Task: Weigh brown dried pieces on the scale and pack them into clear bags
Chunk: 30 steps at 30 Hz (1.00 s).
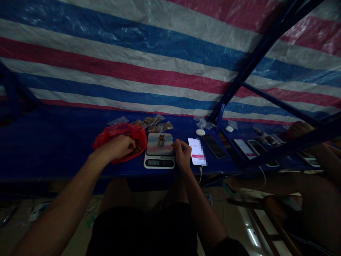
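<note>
My left hand (125,146) reaches into a red plastic bag (99,140) with small brown pieces (136,145) inside. Its fingers are curled down among the pieces, and what they pinch is too small and dark to name. Right of the bag lies a white digital kitchen scale (146,160) with a shiny top plate. On that plate stands a small cup (161,142) holding brown bits. At the scale's right edge is my right hand (183,153), closed with thumb and forefinger pressed together; anything between them cannot be made out.
Several clear bags of brown pieces (151,122) lie behind the scale. To the right are a lit phone (195,149) on a cable, a dark phone (215,145) and a white case (200,132). A blue metal frame (237,85) slants upward; another person's arm (323,156) is at far right.
</note>
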Each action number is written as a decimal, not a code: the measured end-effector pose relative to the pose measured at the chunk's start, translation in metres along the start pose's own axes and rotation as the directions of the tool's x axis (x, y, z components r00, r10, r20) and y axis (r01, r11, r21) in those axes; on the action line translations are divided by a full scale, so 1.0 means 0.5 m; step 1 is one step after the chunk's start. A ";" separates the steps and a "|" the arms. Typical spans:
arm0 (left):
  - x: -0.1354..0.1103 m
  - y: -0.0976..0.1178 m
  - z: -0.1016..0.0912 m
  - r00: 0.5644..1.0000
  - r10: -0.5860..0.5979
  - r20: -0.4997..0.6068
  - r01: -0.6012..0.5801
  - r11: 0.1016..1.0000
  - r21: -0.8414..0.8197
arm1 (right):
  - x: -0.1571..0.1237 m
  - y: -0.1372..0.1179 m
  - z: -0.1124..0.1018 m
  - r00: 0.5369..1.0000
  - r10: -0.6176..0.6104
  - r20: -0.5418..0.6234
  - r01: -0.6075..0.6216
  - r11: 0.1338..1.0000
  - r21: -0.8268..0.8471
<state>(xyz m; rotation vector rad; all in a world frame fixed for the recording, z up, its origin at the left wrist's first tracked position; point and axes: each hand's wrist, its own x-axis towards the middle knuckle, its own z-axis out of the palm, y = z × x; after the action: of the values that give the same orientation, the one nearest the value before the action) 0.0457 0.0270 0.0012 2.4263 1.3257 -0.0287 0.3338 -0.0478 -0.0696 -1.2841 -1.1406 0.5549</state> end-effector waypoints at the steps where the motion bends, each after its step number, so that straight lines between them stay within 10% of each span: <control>1: 0.001 -0.003 0.001 1.000 0.000 0.003 0.000 1.000 -0.005 | 0.000 0.000 0.000 1.000 0.000 0.000 0.000 1.000 0.003; 15: 0.001 -0.005 -0.056 0.989 0.046 -0.138 -0.049 0.999 -0.016 | 0.000 -0.004 0.001 1.000 -0.003 -0.002 0.003 1.000 0.016; 30: 0.091 0.162 -0.084 0.932 0.274 -0.238 -0.307 0.944 -0.117 | 0.000 -0.002 0.000 1.000 -0.022 -0.008 0.022 1.000 0.004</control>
<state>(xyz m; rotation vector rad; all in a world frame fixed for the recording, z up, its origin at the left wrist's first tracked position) 0.1305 0.0382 0.0567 2.5213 0.9929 0.4149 0.3335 -0.0481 -0.0686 -1.2678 -1.1458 0.5354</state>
